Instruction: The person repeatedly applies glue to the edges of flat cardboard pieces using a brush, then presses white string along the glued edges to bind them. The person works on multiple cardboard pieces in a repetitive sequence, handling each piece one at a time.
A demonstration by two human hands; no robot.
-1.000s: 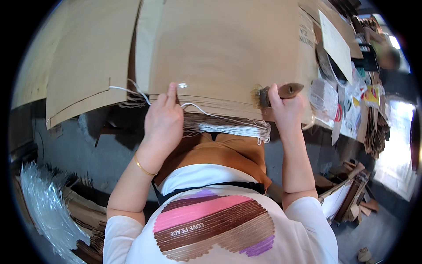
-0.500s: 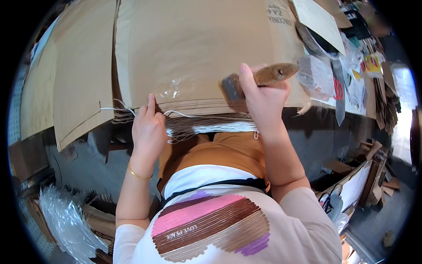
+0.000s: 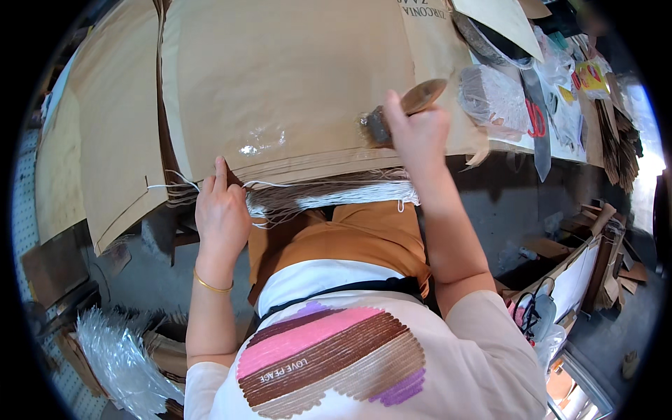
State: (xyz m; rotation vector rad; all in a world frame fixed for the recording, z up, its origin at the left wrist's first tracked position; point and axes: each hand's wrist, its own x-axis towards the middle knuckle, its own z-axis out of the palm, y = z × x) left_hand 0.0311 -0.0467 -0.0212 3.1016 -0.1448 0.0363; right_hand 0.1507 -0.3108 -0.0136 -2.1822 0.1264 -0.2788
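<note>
My right hand (image 3: pixel 423 138) is wrapped round the wooden handle of a wide flat brush (image 3: pixel 425 96). Its dark, wet-looking bristles are against the brown paper sheet (image 3: pixel 294 77), right of the middle. A shiny wet patch (image 3: pixel 260 142) glistens on the paper to the left. At the sheet's near edge my left hand (image 3: pixel 224 213) rests with its index finger stretched out on the paper and other fingers partly bent; the thumb is hard to make out. Beside it, white cords (image 3: pixel 357 197) hang in a bundle below the layered paper edges.
Another stack of brown paper (image 3: pixel 122 119) lies to the left. At the right are a clear plastic bag (image 3: pixel 490 101), red-handled scissors (image 3: pixel 536 119), a long blade (image 3: pixel 540 157) and a dark round container (image 3: pixel 490 42). Clear plastic strips (image 3: pixel 122 360) stand at lower left.
The brush has come down onto the paper, its bristles now lower and slightly to the right. My left hand stays at the paper's edge; the whole view has shifted a little.
</note>
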